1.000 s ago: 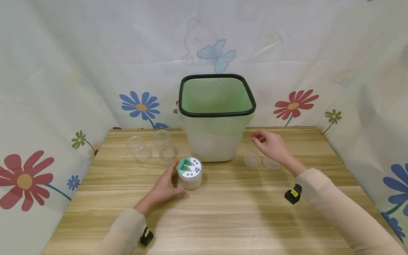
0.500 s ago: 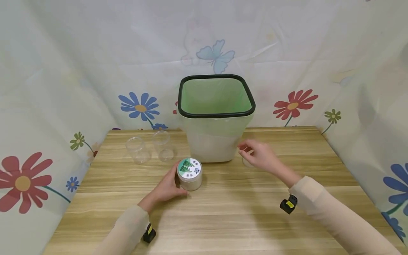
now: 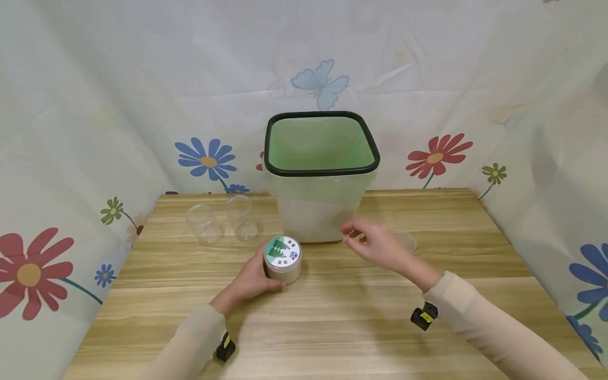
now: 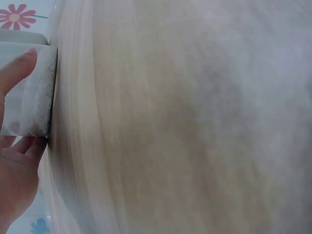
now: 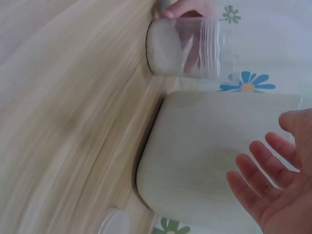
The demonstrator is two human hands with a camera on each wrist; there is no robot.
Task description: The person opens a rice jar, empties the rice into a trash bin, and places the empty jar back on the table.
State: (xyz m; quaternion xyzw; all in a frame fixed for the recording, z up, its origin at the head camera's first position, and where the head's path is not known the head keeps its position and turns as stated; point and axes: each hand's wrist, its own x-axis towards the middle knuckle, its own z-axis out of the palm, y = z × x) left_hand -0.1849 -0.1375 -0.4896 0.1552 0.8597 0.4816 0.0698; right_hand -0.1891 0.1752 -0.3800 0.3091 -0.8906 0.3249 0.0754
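A clear jar (image 3: pixel 283 269) with a green-and-white labelled lid (image 3: pixel 282 250) stands upright on the wooden table. Pale material fills its lower part, as the right wrist view (image 5: pixel 165 46) shows. My left hand (image 3: pixel 253 277) grips the jar from the left, thumb on the near side and fingers round the far side; the left wrist view shows its thumb on the wall. To the jar's right, my right hand (image 3: pixel 377 244) hovers in front of the bin with fingers loosely bent and nothing between them. It is apart from the jar.
A tall pale-green bin (image 3: pixel 313 206) with a black rim stands behind the jar. Two clear empty cups (image 3: pixel 201 224) stand at the back left. A clear round lid (image 3: pixel 406 241) lies right of the bin, partly behind my right hand. Patterned cloth (image 3: pixel 142 105) surrounds the table.
My right hand has moved left and slightly down, from over the clear lids toward the jar. My left hand has closed in round the jar, which stays in place.
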